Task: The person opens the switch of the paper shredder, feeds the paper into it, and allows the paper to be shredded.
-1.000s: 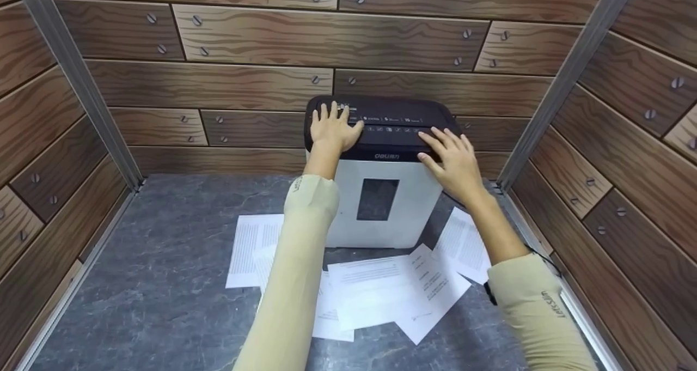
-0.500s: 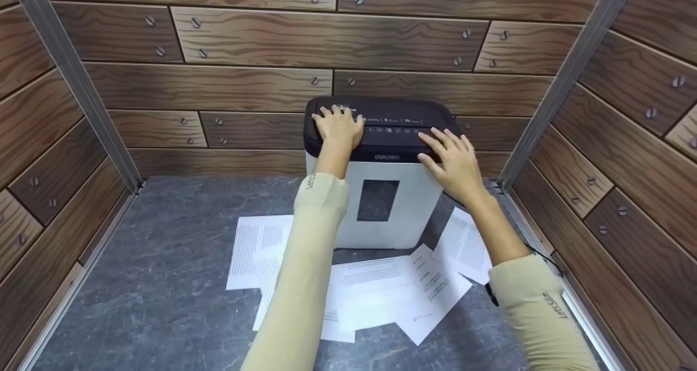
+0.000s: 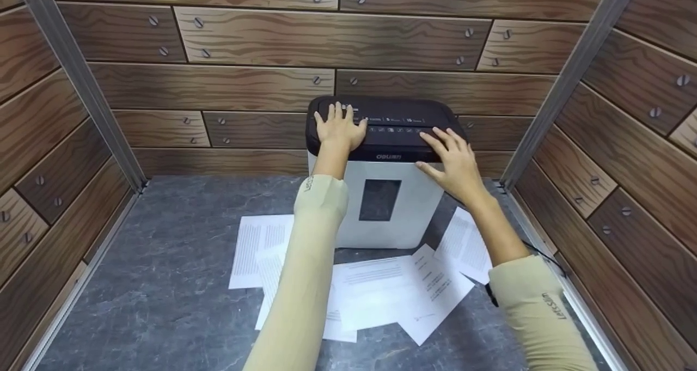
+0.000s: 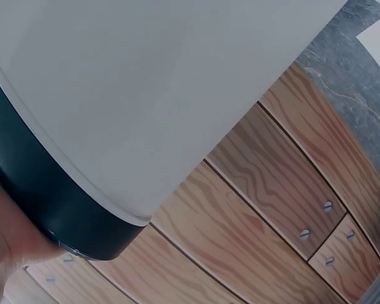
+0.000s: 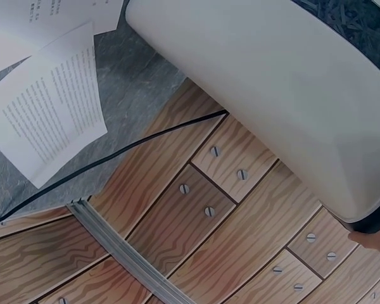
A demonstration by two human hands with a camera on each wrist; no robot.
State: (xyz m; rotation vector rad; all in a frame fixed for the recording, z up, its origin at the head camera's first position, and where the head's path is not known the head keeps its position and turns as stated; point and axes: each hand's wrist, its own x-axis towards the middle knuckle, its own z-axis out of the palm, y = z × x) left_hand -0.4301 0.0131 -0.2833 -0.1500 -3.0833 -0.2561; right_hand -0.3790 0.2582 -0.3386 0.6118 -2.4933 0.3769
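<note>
Shredder (image 3: 397, 229) stands upright on the counter (image 3: 179, 240), behind loose papers (image 3: 375, 292); left hand (image 3: 337, 134) lies flat, fingers spread, on the left side of the lid (image 3: 403, 109); right hand (image 3: 457, 166) rests, fingers loosely extended, over its right front edge; neither grips anything; pressure hard to judge from above; to steady it well, press both sides evenly.
</note>
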